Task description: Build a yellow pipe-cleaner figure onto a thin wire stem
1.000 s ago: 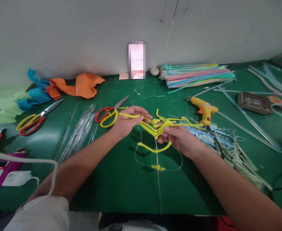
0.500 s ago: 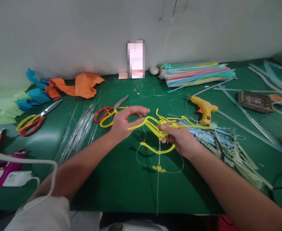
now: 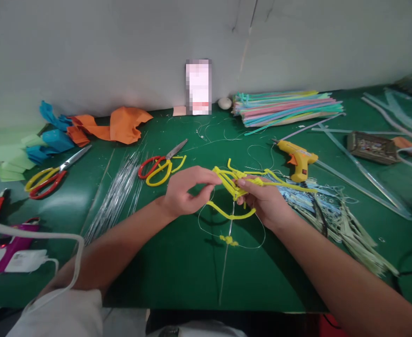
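Above the table's middle hangs a shape of bent yellow pipe cleaners (image 3: 230,187), its looped part between my two hands. My right hand (image 3: 265,201) pinches its knotted centre between thumb and fingers. At its left end, my left hand (image 3: 191,189) closes thumb and fingertips on a yellow pipe cleaner strand. Below the hands dangle a curved yellow piece (image 3: 231,216) and a small yellow cluster (image 3: 229,240), joined by thin clear thread and a straight thin wire (image 3: 223,276). One long yellow strand (image 3: 290,186) sticks out rightward past my right hand.
Red-and-yellow scissors (image 3: 162,168) lie beside my left hand, near silver wires (image 3: 116,194). A second pair of scissors (image 3: 56,173) is farther left. On the right are a yellow glue gun (image 3: 299,161), bundled pastel pipe cleaners (image 3: 286,108) and blue-green tassels (image 3: 335,210). A phone (image 3: 199,86) leans on the wall.
My left hand has lowered and turned, its open fingers closing on the left end of the yellow strand. The hanging wire's lower end has swung left; my right hand keeps its grip.
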Demonstrator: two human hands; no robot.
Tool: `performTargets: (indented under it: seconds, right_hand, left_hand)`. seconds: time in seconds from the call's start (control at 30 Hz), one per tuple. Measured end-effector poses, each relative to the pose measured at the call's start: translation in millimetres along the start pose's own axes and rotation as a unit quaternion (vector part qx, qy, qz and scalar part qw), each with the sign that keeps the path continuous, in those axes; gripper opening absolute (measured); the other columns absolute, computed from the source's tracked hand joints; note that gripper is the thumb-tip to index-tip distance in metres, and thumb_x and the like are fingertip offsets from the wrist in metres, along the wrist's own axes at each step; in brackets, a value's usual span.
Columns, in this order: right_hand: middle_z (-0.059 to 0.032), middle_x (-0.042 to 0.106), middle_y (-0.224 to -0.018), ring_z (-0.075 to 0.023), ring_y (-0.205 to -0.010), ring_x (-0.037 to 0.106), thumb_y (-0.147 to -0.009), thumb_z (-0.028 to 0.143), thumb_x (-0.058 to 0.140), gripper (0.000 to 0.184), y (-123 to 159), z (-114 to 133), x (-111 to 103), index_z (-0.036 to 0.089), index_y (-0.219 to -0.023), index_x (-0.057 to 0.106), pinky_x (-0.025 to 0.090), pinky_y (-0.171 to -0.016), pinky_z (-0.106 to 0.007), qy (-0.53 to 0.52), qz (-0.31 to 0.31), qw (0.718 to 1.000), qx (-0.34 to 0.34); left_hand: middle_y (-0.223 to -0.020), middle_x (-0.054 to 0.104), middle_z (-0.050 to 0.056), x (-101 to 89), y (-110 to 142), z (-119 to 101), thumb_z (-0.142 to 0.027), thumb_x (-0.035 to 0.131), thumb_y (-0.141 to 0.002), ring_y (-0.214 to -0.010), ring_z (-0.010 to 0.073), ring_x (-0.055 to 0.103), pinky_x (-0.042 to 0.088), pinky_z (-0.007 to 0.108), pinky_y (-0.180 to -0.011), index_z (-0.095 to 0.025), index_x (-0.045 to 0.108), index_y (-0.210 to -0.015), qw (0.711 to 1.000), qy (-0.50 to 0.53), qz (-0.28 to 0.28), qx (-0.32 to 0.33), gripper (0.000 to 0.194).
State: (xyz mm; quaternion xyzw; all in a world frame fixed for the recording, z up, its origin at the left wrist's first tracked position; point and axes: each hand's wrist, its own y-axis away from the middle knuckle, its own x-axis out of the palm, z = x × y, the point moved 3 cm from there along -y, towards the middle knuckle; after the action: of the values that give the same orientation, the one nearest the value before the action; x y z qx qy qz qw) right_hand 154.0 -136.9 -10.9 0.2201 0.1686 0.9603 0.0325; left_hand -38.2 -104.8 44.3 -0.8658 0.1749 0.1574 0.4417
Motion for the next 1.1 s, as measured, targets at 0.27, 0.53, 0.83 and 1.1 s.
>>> performTargets:
  seconds: [0.27, 0.53, 0.83, 1.1]
  right_hand:
    - [0.0013, 0.065, -0.061, -0.0076, -0.043, 0.054, -0.061, 0.037, 0.085, 0.028, 1, 3, -1, 0.017, -0.075, 0.072, 0.045, -0.042, -0.021, -0.011, 0.005, 0.999, 0.033]
    - [0.0016, 0.062, -0.053, -0.0065, -0.039, 0.05, -0.064, 0.037, 0.082, 0.024, 2, 2, -3, 0.017, -0.071, 0.072, 0.045, -0.042, -0.019, -0.032, 0.061, 0.996, 0.05]
    - [0.0009, 0.065, -0.054, -0.0064, -0.04, 0.053, -0.062, 0.035, 0.085, 0.025, 3, 2, 2, 0.016, -0.071, 0.072, 0.043, -0.041, -0.017, -0.024, 0.072, 0.996, 0.053]
    - [-0.0003, 0.066, -0.061, -0.0069, -0.044, 0.053, -0.068, 0.035, 0.082, 0.022, 2, -1, 1, 0.015, -0.075, 0.073, 0.045, -0.044, -0.018, -0.011, 0.089, 0.995, 0.035]
  left_hand:
    - [-0.108, 0.074, 0.004, -20.6, 2, 31, -0.006, 0.06, -0.081, -0.095, 0.0158, 0.071, 0.06, 0.028, -0.082, -0.025, 0.068, -0.11, 0.982, -0.13, 0.025, 0.132, 0.035]
    - [-0.101, 0.074, 0.004, -23.0, 2, 42, -0.016, 0.066, -0.083, -0.076, 0.0132, 0.069, 0.059, 0.031, -0.082, -0.023, 0.068, -0.11, 0.985, -0.162, -0.053, 0.019, 0.028]
    - [-0.094, 0.077, -0.001, -12.2, 13, 20, -0.028, 0.076, -0.076, -0.073, 0.0165, 0.073, 0.061, 0.028, -0.065, -0.033, 0.073, -0.091, 0.97, -0.125, 0.161, 0.134, 0.016]
    - [-0.108, 0.075, 0.004, -11.1, 5, 1, -0.014, 0.07, -0.08, -0.083, 0.0152, 0.074, 0.061, 0.025, -0.068, -0.026, 0.066, -0.11, 0.979, -0.135, -0.007, 0.154, 0.033]
